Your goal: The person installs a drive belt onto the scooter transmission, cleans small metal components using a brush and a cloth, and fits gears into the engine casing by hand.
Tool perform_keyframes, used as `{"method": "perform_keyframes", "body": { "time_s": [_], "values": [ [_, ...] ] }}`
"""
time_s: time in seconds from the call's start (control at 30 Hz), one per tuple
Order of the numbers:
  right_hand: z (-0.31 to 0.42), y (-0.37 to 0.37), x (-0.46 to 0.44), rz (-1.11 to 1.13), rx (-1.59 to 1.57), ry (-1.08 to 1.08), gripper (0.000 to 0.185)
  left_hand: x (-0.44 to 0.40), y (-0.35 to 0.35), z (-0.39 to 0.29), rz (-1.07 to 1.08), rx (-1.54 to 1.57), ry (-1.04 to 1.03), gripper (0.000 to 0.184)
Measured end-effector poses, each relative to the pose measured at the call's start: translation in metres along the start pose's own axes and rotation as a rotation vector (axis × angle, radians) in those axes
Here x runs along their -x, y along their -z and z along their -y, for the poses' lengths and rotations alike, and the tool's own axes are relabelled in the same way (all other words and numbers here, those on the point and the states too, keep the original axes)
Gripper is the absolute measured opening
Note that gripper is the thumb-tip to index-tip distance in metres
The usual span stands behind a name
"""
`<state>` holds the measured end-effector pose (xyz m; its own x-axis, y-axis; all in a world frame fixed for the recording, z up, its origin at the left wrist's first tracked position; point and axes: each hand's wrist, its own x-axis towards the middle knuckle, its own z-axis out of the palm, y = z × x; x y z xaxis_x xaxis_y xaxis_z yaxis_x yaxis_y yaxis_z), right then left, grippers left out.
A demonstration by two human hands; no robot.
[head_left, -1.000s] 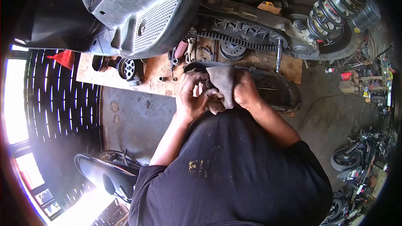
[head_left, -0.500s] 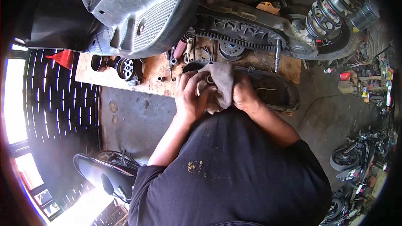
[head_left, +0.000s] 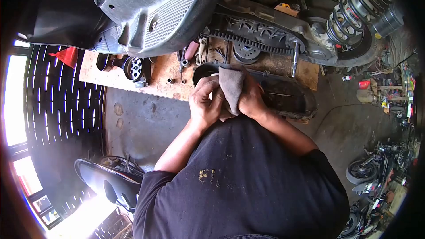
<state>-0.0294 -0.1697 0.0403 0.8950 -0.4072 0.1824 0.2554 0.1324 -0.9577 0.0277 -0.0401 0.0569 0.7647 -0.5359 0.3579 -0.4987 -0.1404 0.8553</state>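
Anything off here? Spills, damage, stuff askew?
Mostly minor. Dark blotches on the grey floor, off the wooden board's near edge; possibly old stains. Yellow flecks on the black shirt, broken up like worn print or residue. The held cloth looks normal.

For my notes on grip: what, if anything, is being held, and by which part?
A rag, by its sides, between the left hand and the right hand; anything inside it is hidden.
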Motion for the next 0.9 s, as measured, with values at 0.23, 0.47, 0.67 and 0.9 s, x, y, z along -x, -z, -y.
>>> {"method": "perform_keyframes", "body": {
  "time_s": [0.23, 0.47, 0.67, 0.9],
  "values": [
    [-0.011, 0.011, -0.002, -0.044, -0.231, -0.229, 0.018, 0.009, -0.014, 0.011, -0.02, 0.395, 0.354, 0.014],
    [-0.013, 0.007, 0.007, 0.031, 0.051, -0.042, 0.022, 0.007, -0.007, 0.015, -0.078, 0.969, 0.538, 0.019],
    [-0.01, 0.004, 0.002, -0.012, 0.055, -0.014, 0.026, 0.008, -0.002, 0.02, 0.029, 0.822, 0.525, 0.019],
    [-0.021, 0.018, -0.001, -0.1, 0.032, -0.177, 0.016, 0.008, -0.011, 0.013, 0.041, 0.786, 0.486, 0.015]
  ]
}}
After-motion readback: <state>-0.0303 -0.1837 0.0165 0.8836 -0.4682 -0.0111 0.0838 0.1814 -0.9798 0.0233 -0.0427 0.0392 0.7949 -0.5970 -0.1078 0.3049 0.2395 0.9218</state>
